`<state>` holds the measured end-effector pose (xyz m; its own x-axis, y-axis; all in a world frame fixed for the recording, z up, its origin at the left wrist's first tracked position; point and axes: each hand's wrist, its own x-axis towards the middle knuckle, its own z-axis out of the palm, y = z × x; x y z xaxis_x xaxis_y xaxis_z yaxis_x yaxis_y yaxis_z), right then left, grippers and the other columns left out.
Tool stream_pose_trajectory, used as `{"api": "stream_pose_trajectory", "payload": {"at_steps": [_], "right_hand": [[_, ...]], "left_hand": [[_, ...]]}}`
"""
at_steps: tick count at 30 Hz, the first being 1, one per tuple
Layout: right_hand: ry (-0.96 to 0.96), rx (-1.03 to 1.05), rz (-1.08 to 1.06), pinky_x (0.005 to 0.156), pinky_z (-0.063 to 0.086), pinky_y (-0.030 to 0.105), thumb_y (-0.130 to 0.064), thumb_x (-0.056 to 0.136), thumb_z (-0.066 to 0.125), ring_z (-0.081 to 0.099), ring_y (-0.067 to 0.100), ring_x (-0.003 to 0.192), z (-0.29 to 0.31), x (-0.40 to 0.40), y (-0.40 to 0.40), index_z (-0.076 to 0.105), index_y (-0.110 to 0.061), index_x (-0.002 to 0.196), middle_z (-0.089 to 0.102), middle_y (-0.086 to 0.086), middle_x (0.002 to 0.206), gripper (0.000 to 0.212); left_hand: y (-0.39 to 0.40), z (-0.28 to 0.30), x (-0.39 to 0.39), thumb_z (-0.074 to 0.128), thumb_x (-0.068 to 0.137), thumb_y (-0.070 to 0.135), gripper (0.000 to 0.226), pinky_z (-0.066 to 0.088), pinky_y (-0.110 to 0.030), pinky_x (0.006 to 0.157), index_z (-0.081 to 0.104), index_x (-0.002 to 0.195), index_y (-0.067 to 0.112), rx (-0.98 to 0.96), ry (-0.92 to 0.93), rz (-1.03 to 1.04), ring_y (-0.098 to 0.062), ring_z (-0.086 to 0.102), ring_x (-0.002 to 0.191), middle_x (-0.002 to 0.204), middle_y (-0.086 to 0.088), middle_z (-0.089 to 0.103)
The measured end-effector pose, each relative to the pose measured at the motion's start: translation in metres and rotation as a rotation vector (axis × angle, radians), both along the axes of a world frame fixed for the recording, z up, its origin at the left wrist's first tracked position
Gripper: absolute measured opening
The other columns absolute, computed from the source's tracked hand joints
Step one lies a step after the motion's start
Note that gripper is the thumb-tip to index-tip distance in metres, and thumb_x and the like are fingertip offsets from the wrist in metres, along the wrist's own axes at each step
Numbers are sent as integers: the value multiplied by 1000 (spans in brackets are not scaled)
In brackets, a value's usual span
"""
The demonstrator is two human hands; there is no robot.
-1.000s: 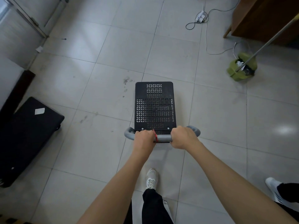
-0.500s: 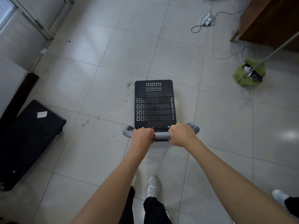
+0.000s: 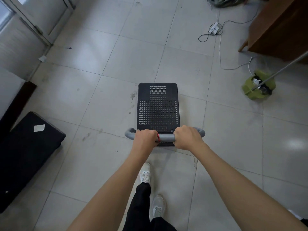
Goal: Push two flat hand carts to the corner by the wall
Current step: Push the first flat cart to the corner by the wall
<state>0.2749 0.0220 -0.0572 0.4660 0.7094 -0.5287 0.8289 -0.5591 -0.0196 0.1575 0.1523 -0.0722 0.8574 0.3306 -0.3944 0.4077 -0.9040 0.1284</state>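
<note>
A black perforated flat hand cart point(image 3: 158, 105) stands on the tiled floor straight ahead of me, its grey handle bar point(image 3: 165, 137) nearest to me. My left hand point(image 3: 145, 137) grips the left half of the bar, beside a red band. My right hand point(image 3: 186, 137) grips the right half. A second black flat cart point(image 3: 26, 152) rests at the far left, against a dark baseboard and the white wall point(image 3: 8, 84). My feet show below the handle.
A green dustpan point(image 3: 257, 86) with a long metal pole lies at the right. A white power strip point(image 3: 214, 29) and trailing cables cross the floor ahead right. A brown wooden cabinet point(image 3: 280, 29) fills the upper right corner. A window frame and wall point(image 3: 33, 22) line the upper left.
The cart and I have rolled forward across the tiles; the dustpan, the power strip and the parked cart have drifted nearer and lower in view. Both hands keep their grip.
</note>
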Motion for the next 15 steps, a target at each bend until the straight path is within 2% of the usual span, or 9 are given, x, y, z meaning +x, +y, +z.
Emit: {"api": "stream_pose_trajectory", "payload": {"at_steps": [12,15], "right_hand": [[-28,9,-38,60,40,31,-30,83,55,64,26,80,-2,63,79,67,-17,95,67,5,90,21],[-48,17,-42,60,39,31,-30,84,54,65,27,83,-4,79,100,67,-17,96,68,5,92,22]], "left_hand": [[86,-7,68,56,90,25,12,31,-32,69,60,96,15,30,-30,-57,-25,62,80,88,-5,68],[109,-9,88,56,90,26,14,33,-32,71,60,97,14,42,-25,-73,-27,63,82,89,-5,69]]}}
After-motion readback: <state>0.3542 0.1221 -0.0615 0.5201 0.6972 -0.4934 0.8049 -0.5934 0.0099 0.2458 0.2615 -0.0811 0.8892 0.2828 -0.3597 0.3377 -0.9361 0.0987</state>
